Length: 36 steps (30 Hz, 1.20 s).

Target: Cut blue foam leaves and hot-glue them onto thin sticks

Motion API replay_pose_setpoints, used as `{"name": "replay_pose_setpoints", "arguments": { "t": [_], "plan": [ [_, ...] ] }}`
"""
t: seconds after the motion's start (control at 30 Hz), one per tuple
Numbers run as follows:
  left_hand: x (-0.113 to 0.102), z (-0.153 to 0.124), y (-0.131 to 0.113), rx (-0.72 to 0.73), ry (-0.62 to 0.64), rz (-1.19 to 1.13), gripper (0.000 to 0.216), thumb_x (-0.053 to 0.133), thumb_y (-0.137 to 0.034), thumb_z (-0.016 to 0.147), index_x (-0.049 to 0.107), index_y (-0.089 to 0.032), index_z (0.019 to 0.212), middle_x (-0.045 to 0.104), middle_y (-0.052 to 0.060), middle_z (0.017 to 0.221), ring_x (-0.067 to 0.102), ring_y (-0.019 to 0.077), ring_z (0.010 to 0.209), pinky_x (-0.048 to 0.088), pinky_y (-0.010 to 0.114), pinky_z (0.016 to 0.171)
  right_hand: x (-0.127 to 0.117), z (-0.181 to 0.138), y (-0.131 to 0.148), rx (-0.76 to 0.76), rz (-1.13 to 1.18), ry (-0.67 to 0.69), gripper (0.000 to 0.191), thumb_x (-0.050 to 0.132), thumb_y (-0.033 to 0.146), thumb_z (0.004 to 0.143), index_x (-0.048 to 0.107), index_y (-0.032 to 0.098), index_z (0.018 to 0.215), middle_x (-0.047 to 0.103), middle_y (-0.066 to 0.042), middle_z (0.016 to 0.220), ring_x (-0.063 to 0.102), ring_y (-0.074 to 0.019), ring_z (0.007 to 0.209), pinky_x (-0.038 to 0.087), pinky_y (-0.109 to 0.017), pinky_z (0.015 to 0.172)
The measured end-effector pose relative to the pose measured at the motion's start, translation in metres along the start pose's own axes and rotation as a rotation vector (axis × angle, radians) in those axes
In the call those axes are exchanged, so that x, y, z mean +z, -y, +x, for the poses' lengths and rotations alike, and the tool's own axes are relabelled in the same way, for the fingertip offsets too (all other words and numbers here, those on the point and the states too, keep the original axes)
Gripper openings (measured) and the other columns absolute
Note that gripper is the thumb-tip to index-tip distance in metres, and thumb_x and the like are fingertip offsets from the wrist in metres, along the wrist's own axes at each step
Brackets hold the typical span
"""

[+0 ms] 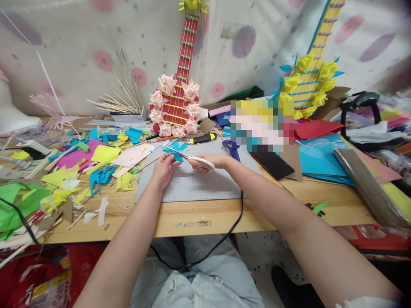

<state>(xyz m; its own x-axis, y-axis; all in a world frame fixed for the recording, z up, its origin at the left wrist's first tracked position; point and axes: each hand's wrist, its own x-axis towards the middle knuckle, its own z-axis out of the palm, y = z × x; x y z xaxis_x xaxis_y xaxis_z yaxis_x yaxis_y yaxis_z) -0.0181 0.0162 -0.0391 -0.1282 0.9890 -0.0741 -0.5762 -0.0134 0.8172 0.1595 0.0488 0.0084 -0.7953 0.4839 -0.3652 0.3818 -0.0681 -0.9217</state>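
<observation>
Scissors (201, 162) with pale handles are gripped in my right hand (212, 162), their blades pointing left. Between the fingers of my left hand (165, 168) is a piece of blue paper (178, 156), with the blades lying across it. Both hands are over a grey cutting mat (192, 188). Just behind them lies a yellow and black utility knife (203, 138). A blue glue gun (231, 149) rests to the right of my right hand, and its tip is hard to make out.
Coloured paper scraps (104, 155) cover the left of the wooden table (205, 220). A red paper guitar (183, 94) with pink roses stands behind, a yellow one (310, 81) at right. A black phone (272, 162) lies right of the mat. A black cord (239, 214) hangs over the front edge.
</observation>
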Motion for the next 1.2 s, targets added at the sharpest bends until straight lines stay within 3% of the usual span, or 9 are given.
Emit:
{"name": "replay_pose_setpoints", "arguments": {
  "t": [0.63,1.2],
  "plan": [
    [0.001,-0.003,-0.003,-0.012,0.03,0.116,0.014,0.066,-0.018,0.06,0.054,-0.014,0.066,0.059,-0.002,0.062,0.056,0.0085,0.058,0.05,0.025,0.059,-0.016,-0.005,-0.006,0.015,-0.169,0.019,0.043,0.056,0.056,0.07,0.042,0.015,0.07,0.033,0.009,0.049,0.03,-0.0015,0.038,0.023,-0.015,0.036],
    [0.0,-0.003,-0.004,-0.06,0.045,0.11,0.017,0.067,-0.017,0.057,0.053,-0.014,0.066,0.058,-0.003,0.06,0.054,0.008,0.054,0.051,0.024,0.054,-0.023,-0.004,-0.008,0.029,-0.342,-0.055,0.043,0.06,0.055,0.066,0.046,0.015,0.067,0.039,0.008,0.046,0.035,-0.0028,0.039,0.027,-0.017,0.037]
  ]
}}
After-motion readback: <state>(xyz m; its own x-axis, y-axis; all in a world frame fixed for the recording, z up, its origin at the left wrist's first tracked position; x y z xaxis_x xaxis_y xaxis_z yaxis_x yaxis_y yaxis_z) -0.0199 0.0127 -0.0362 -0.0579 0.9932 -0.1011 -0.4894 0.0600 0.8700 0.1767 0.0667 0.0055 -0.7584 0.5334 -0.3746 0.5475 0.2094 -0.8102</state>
